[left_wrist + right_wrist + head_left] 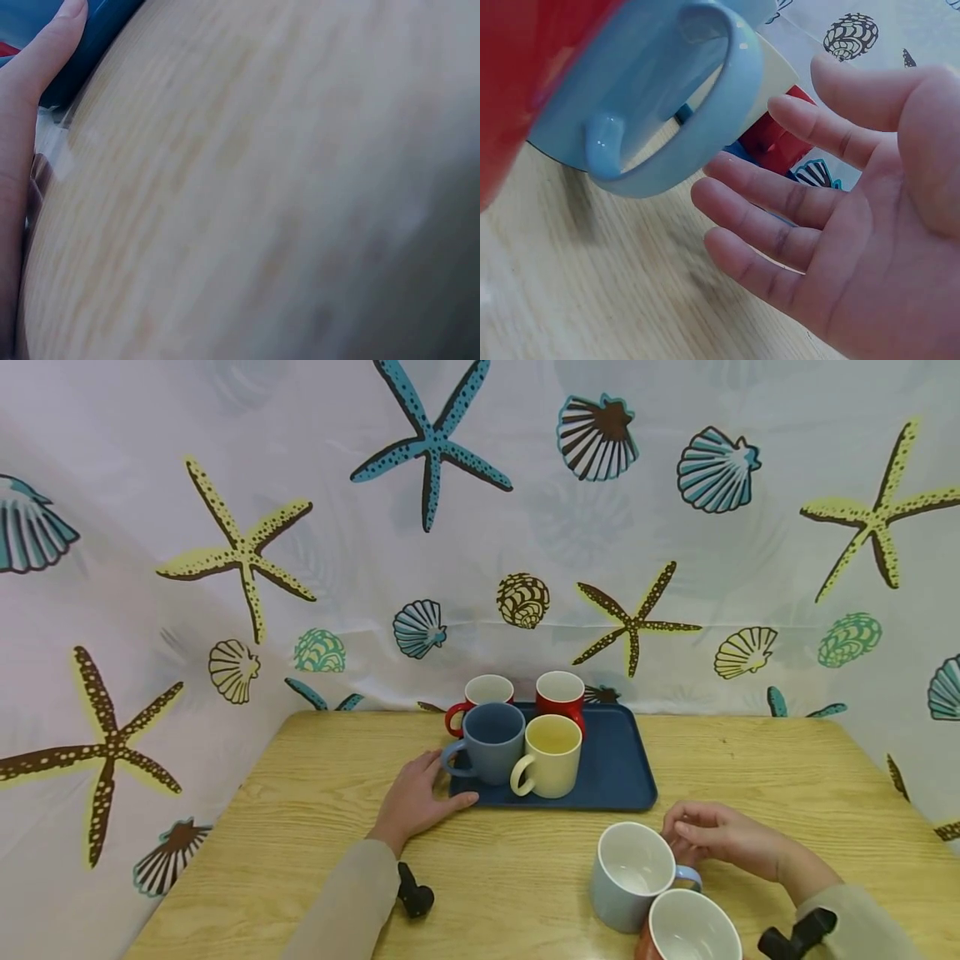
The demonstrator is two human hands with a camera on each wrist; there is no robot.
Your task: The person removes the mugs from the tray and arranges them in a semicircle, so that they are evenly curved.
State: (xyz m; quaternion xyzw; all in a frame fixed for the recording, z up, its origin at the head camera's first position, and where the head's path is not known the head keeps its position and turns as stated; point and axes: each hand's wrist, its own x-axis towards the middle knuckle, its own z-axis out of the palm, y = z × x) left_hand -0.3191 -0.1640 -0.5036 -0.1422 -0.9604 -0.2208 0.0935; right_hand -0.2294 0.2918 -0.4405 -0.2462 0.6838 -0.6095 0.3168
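- Light blue mug (611,893) judged stiff, slick, breakable; best gripped by handle (739,90).
- Right hand (720,839) held beside it, fingers parted.
- Tray (615,760) touched by left hand (416,802), thumb spread wide.

The left hand (414,803) stretched forward, thumb (462,800) spread away from its fingers (427,763) — while the right hand (726,839), well apart, had its palm (870,247) turned inward, fingers (754,223) loose and slightly bent.

Four mugs (493,752) stand on a tray (618,760) behind two others (618,887).
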